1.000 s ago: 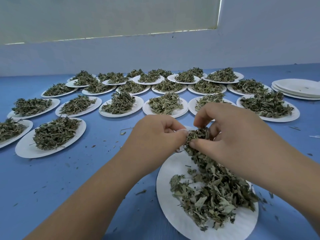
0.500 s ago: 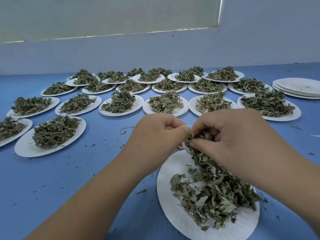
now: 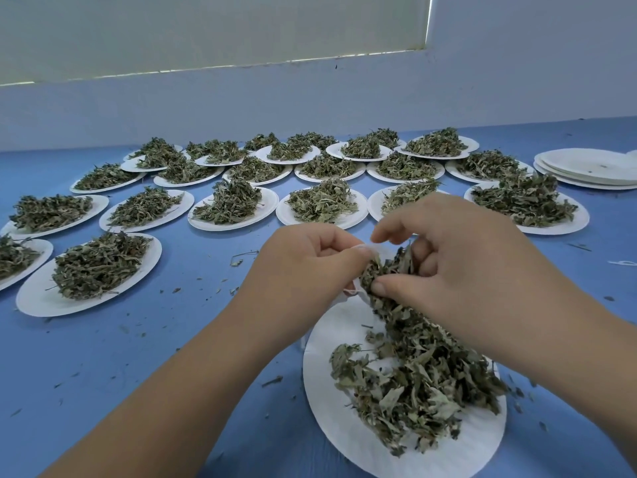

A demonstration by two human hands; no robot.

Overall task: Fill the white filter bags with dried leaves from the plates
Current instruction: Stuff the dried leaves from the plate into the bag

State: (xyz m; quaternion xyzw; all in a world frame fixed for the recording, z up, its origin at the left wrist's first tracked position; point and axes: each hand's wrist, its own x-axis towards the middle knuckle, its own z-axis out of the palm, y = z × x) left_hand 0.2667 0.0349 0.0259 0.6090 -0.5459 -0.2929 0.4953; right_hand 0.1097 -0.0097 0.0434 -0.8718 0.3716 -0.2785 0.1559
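Holding the white filter bag [image 3: 350, 296] bunched in my left hand [image 3: 303, 270] at mid-frame, I pinch a tuft of dried leaves [image 3: 389, 267] in my right hand [image 3: 458, 263], fingers curled round it. The bag's mouth sits just left of that tuft, touching it, so I judge the push goes leftward. Both hands hover above the near plate [image 3: 331, 391] at lower right. I can read no labels or writing anywhere.

A blue counter [image 3: 103, 357] fills the room's near side and runs back to a pale bluish wall [image 3: 310, 105]. Above the wall hangs a pale greenish blind [image 3: 206, 29], with thin slits of daylight [image 3: 428, 19] along its lower and right edges. A small dark mark [image 3: 336, 66] sits on the wall just under it. A thin white scrap [image 3: 624, 262] lies on the counter at far right.
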